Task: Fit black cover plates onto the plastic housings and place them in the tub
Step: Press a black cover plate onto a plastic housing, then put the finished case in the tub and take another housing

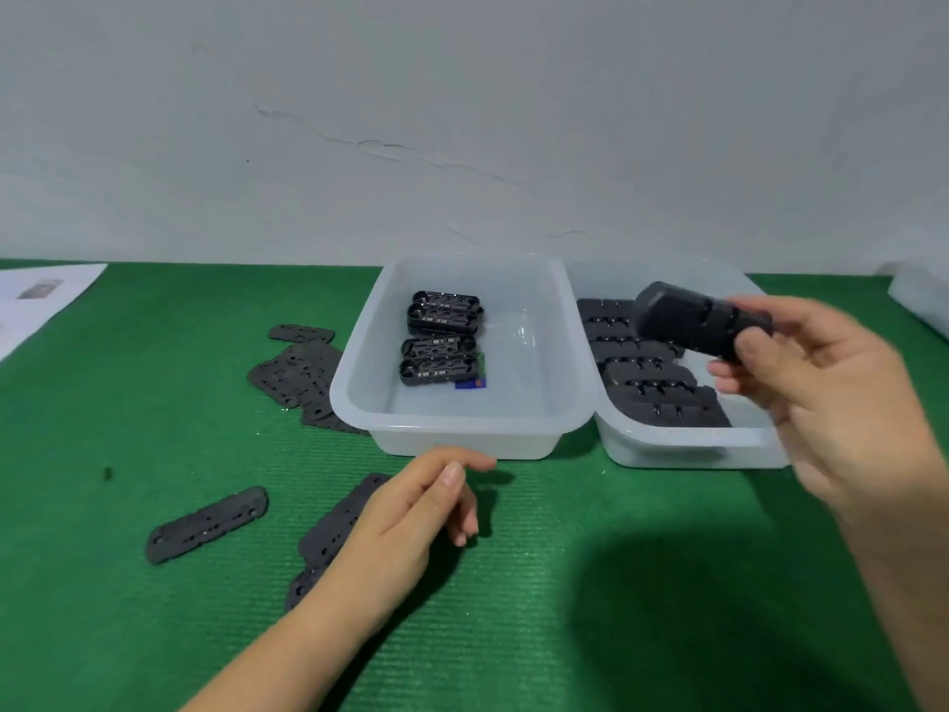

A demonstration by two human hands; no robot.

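left hand (405,511) loosely curled, nothing held, over cover plates (336,531) on green bench (565,583) | right hand (816,382) grip closed around black housing (693,321), raised above right tub (683,444) | finished housings (441,341) seen in left tub (462,434)

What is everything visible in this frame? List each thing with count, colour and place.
left tub: one, translucent white, centre of the mat, holding four black housings and a small blue item.
right tub: one, translucent white, beside the left tub, holding a row of black parts, count unclear.
cover plates: several, black, loose on the mat left of the tubs, some piled.
mat: one, green, covering the table.
paper: one, white, far left.
wall: grey, cracked.
left hand: over a plate near the left tub.
right hand: grips a black housing above the right tub.
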